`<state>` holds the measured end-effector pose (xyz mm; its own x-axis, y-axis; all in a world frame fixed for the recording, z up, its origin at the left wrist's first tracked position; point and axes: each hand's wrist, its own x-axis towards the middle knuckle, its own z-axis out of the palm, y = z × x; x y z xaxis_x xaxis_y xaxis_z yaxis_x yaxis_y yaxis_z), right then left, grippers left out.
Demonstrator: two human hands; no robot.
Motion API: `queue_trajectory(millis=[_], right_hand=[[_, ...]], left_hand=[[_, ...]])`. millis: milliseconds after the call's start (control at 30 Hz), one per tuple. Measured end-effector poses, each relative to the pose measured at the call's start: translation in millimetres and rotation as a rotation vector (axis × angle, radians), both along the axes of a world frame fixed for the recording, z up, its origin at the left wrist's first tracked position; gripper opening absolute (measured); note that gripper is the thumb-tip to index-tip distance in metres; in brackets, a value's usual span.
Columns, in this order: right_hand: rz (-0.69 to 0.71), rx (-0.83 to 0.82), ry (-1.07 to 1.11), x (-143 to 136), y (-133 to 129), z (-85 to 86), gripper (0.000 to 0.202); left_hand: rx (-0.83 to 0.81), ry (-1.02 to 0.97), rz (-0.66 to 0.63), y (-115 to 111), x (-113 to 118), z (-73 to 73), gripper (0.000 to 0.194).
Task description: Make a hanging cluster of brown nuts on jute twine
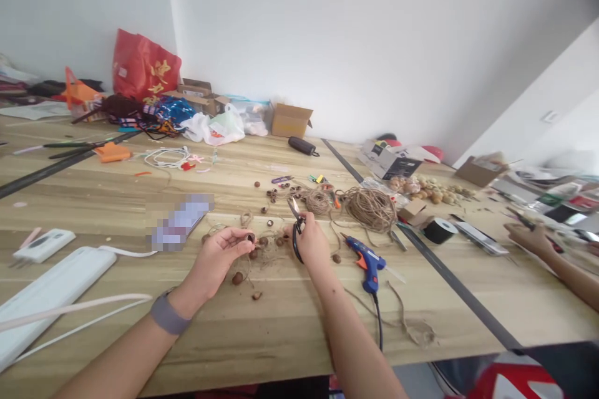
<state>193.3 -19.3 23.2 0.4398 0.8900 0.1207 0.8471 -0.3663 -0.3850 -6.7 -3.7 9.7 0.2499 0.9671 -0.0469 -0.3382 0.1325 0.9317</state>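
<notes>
Between the thumb and fingers of my left hand [216, 257] is a small hollow brown nutshell [251, 238], its dark opening showing. My right hand [312, 240] is closed around the black handle of a pair of scissors [296, 218], blades pointing up and away from me. Under and between my hands lie several more brown nutshells [238, 278] among thin tangled twine [269, 250]. Farther back sits a loose cluster of shells [281, 191] beside a small coil of jute twine [318, 201]. A blue glue gun [367, 262] rests to the right of my right hand.
A larger twine coil [370, 207] lies behind the glue gun. At left are a white power strip [56, 299] and a blurred phone [182, 224]. Bags and boxes [291, 120] line the wall. Another person's hand [531, 237] is at far right, near a black tape roll [440, 231].
</notes>
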Motion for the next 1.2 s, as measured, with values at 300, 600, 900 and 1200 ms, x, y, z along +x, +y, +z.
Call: queue_trajectory(millis=[300,600,900,1200], right_hand=[[-0.023,-0.214,-0.009,27.6,4.3,8.2,0.047],[-0.126,-0.298,-0.085,45.5,10.5,20.4,0.049],[-0.033,-0.460,-0.045,56.8,24.8,26.4,0.050],[0.063,-0.600,-0.024,65.2,35.9,31.3,0.031]], left_hand=[[0.010,-0.048,0.004,3.8,-1.7,2.5,0.044],[0.068,0.021,0.026,10.1,-2.8,-4.8,0.054],[0.045,0.068,-0.029,9.8,-4.2,-5.4,0.043],[0.043,0.101,-0.059,7.7,-4.7,-3.0,0.043]])
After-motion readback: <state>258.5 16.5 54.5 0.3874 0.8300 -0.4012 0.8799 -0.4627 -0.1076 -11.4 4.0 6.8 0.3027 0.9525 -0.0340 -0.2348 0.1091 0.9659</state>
